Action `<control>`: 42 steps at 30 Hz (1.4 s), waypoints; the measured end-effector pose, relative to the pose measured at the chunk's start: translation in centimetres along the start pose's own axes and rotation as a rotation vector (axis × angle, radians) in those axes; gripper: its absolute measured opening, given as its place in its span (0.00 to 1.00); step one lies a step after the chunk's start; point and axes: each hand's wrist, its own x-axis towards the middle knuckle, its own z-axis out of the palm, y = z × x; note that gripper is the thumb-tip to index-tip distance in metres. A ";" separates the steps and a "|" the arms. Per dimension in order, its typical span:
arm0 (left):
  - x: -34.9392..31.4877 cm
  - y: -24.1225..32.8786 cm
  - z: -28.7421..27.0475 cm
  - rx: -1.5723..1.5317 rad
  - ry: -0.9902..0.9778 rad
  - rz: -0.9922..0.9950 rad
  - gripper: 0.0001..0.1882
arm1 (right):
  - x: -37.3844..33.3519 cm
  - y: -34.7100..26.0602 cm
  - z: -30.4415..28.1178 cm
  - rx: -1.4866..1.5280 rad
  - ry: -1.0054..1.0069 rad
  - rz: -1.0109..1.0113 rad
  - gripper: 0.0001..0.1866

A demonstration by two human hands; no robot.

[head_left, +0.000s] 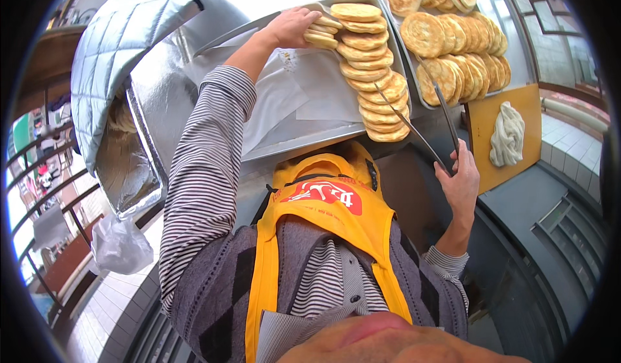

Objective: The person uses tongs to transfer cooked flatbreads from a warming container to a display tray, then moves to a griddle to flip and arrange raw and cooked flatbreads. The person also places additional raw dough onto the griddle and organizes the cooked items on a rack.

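Note:
My left hand [294, 28] reaches over the metal tray [304, 144] and is closed around a small stack of pale flatbreads [321, 34]. Right beside that stack, a long overlapping row of round flatbreads [365, 55] runs along the tray's right side. Metal tongs [446, 107] are held by their handle end in my right hand [460, 178]. Their arms are spread: one tip lies over the row of flatbreads, while the other extends toward the browner breads on the right-hand tray. Whether either tip touches bread, I cannot tell.
White paper [272, 104] lines the tray's left part. Browned flatbreads [453, 33] fill another tray at upper right. A white cloth [508, 135] rests on a wooden board [482, 117]. To the left are a quilted silver cover [123, 46], a foil-lined box [145, 130] and a plastic bag [121, 243].

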 end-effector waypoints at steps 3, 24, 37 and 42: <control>-2.5 -0.7 -3.3 -0.281 -0.193 -0.309 0.33 | 0.9 -2.2 0.2 0.019 0.045 -0.057 0.37; -58.8 -5.5 -19.1 -1.251 0.573 -0.994 0.32 | 4.7 -21.7 2.8 0.324 -0.096 -0.340 0.31; -55.4 -16.9 -7.1 -0.718 -0.213 -1.363 0.50 | -1.4 -23.7 4.7 0.167 -0.054 -0.181 0.31; -60.6 -20.4 -7.5 -0.431 -0.162 -1.367 0.47 | -2.0 -23.6 5.4 0.098 0.110 -0.254 0.24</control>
